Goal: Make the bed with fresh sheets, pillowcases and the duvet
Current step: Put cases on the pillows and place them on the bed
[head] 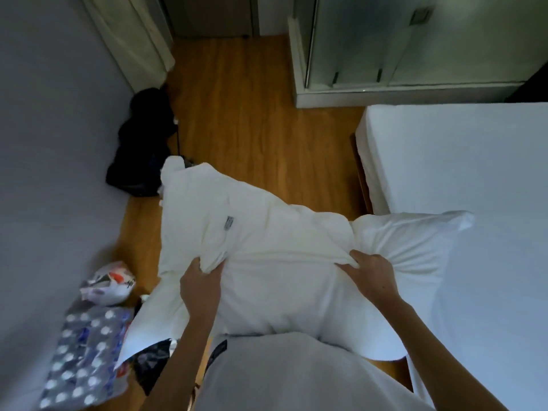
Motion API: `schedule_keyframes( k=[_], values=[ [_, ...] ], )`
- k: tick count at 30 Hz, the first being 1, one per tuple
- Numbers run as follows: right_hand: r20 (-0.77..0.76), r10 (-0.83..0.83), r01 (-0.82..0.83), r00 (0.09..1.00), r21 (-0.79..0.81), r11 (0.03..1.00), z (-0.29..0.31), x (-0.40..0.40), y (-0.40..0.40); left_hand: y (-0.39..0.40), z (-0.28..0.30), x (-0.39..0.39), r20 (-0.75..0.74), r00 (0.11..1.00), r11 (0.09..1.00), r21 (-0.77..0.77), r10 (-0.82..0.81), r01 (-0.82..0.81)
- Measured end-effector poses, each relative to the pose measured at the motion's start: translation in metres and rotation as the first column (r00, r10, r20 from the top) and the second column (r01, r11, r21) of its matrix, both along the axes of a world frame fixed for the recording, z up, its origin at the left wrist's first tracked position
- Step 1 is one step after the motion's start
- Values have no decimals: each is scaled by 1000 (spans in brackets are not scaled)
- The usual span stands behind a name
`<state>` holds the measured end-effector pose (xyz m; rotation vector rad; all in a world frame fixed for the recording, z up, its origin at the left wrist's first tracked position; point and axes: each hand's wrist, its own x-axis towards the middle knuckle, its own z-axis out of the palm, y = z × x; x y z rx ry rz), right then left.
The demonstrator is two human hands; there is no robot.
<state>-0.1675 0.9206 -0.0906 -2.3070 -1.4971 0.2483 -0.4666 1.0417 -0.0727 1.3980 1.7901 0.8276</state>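
A white pillow is held in front of my chest, over the wooden floor beside the bed. Bunched white pillowcase fabric with a small grey label covers its far part. My left hand grips a fold of the fabric at the left. My right hand pinches another fold at the right. A second white pillow lies on the bed's near edge, touching the held one. The bed at the right carries a smooth white sheet.
A dark bag slumps against the grey wall at the left. A dotted plastic pack and a crumpled printed bag lie on the floor near my left side. A glass-fronted white cabinet stands beyond the bed. Wooden floor stretches ahead.
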Motion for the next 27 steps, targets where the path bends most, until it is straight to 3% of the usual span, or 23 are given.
schedule_keyframes(
  k=[8,15,18,23,27],
  values=[
    [39,-184,182,982,63,981,35,75,161,216,30,96,-1,977,971,106,-214,213],
    [-64,-298,296,953,-30,955,-4,169,302,370,-9,206,-23,965,965,20,-260,260],
    [-57,-277,278,959,12,961,-9,234,384,446,-13,274,-24,971,971,28,-238,238],
    [0,-209,208,978,69,976,32,352,520,577,14,387,-48,974,968,111,-221,225],
    [-71,-240,243,968,31,970,43,422,582,655,22,461,-86,960,954,120,-265,274]
  ],
)
